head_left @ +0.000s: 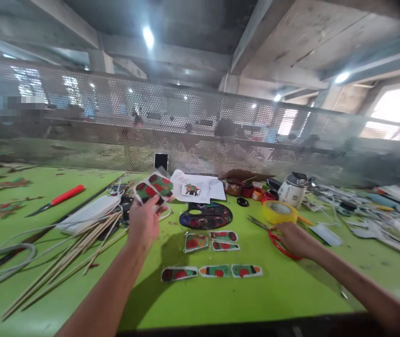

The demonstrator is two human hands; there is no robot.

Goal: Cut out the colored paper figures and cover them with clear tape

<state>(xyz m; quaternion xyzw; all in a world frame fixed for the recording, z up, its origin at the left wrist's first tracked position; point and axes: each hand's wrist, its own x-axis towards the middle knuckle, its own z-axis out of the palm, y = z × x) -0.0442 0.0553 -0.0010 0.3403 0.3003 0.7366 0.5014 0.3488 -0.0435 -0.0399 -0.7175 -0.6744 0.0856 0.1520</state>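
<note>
My left hand (145, 220) is raised above the table, its fingers closed on painted cutouts (153, 188) in green and dark red with pale edges. My right hand (293, 238) rests low at the right, fingers curled at the red handles of a pair of scissors (276, 242); the blades point to the upper left. Just behind that hand lies a yellow roll of tape (279, 212). Between the hands are more painted cutouts: a squarish piece (196, 242), two narrow ones (224, 240) beside it, and a front row of three (214, 271).
A dark paint palette (206, 216) lies mid-table before paper sheets (217, 189). Paint jars (257, 194) and a white jug-like container (292, 189) stand behind the tape. Wooden sticks (70, 257), a white power strip (89, 214) and a red-handled knife (67, 194) occupy the left. Perforated mesh (186, 121) borders the back.
</note>
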